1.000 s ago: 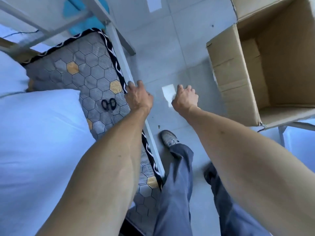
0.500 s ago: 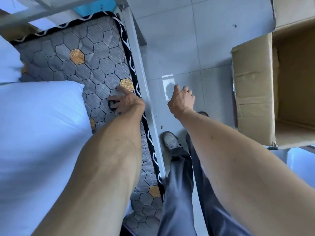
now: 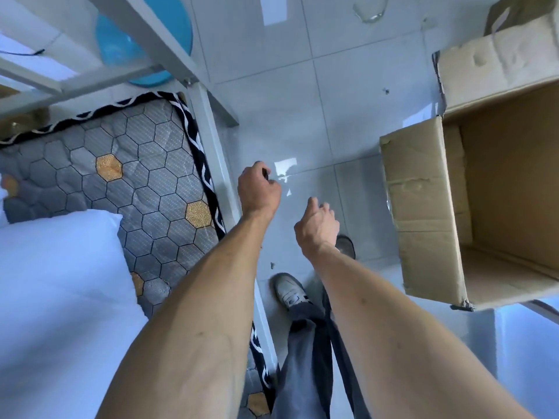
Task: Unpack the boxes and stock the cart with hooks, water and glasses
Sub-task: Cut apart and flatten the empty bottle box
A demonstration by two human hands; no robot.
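Head view: glossy tiled floor (image 3: 332, 101), mattress (image 3: 145, 164).

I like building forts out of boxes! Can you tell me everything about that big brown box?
The cardboard box is plain brown and large, sitting at the right of the view with its top open. A flap folds outward at the far side. Its outer wall is creased and dented, with a strip of clear tape across it. The part of the inside that shows holds nothing. A near corner looks frayed. It seems to rest on a raised pale surface, not the floor. Neither hand touches it.
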